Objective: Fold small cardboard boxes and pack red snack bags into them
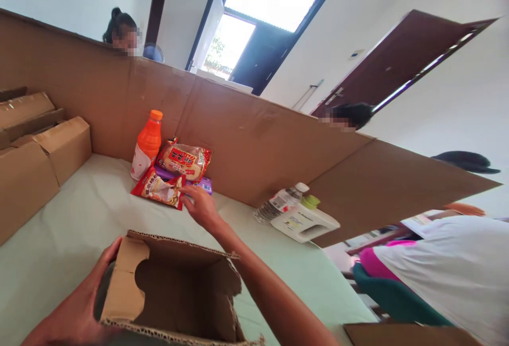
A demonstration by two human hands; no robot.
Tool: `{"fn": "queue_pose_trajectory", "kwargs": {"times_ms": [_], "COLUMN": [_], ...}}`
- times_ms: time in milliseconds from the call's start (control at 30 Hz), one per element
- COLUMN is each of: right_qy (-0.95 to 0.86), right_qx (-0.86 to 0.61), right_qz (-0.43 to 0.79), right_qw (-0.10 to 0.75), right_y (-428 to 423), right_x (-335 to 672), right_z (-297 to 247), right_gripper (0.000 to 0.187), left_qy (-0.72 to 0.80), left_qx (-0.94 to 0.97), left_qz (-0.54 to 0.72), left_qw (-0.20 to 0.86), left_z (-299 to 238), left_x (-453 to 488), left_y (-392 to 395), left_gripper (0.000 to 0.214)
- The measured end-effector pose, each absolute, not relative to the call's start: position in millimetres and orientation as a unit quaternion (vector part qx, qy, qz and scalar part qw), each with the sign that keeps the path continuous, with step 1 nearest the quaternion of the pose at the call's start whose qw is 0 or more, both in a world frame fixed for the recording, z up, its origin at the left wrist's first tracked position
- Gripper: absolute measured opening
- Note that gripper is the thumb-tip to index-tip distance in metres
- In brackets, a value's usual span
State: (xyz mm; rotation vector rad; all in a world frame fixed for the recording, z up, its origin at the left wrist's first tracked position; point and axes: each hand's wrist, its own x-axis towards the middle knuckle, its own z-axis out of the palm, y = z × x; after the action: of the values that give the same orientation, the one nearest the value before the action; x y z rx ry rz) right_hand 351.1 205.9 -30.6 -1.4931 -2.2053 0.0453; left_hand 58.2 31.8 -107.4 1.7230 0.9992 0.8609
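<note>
Head view: two bare hands work above one table [99,200] spread with pale green cloth; the clock here is centred on the one open cardboard box [127,287] at the front. At 9 o'clock, the left hand [90,295] grips that box by its side, thumb at the upper corner. At 1 o'clock, the right hand [202,207] reaches past the box's far rim, fingers close together at the right corner of one red snack packet [161,189]; whether they pinch it or only touch it, I cannot tell.

The packet lies at about 12 o'clock, in front of one clear-wrapped cracker bag [185,160] and one purple pack [204,184] partly hidden beneath. One orange bottle [148,141] stands upright just beside them, towards 11. At 2 o'clock are two more containers: one clear bottle [280,202], tilted, and one white jug [304,223] with a green cap, just beside it. At 10 o'clock sit at least two brown cartons [66,147]; their overlap hides the exact count.

A cardboard partition [238,128] bounds the far side, close behind the bottles and packets. Cloth gives room between cartons and held box, and between snacks and jug. Towards 3 o'clock the table's right edge falls away, with one seated person [449,266] beyond.
</note>
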Motion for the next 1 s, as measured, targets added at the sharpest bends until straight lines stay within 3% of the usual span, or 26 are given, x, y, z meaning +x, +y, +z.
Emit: {"fn": "queue_pose_trajectory", "kwargs": {"times_ms": [100,267,367,567,700,800,867,1000], "right_qy": [-0.817,-0.817,-0.811,-0.739,-0.641,-0.574,-0.594,-0.718], "right_qx": [-0.550,-0.571,-0.580,-0.634,-0.611,-0.524,-0.485,-0.426], "right_qz": [-0.003,0.009,0.019,-0.038,-0.080,-0.048,-0.019,-0.060], "right_qw": [0.173,0.085,0.077,0.226,0.457,0.628,0.641,0.546], "right_y": [246,243,208,115,59,28,17,13], "right_x": [314,314,347,426,442,420,398,369], "right_z": [-48,-58,-54,-3,45,65,66,45], "right_gripper": [0.034,0.018,0.005,0.018,0.024,0.023,0.019,0.013], "left_qy": [0.420,0.394,0.382,0.406,0.428,0.336,0.277,0.273], "left_qx": [0.706,0.700,0.688,0.687,0.717,0.824,0.893,0.936], "left_qz": [0.337,0.340,0.344,0.396,0.480,0.435,0.341,0.212], "left_qw": [0.460,0.489,0.512,0.453,0.268,0.137,0.098,0.067], "left_z": [-117,-111,-103,-94,-44,5,29,45], "left_x": [55,57,61,56,60,75,89,111], "left_y": [31,32,34,25,5,0,5,20], "left_gripper": [0.123,0.124,0.123,0.119,0.081,0.053,0.047,0.043]}}
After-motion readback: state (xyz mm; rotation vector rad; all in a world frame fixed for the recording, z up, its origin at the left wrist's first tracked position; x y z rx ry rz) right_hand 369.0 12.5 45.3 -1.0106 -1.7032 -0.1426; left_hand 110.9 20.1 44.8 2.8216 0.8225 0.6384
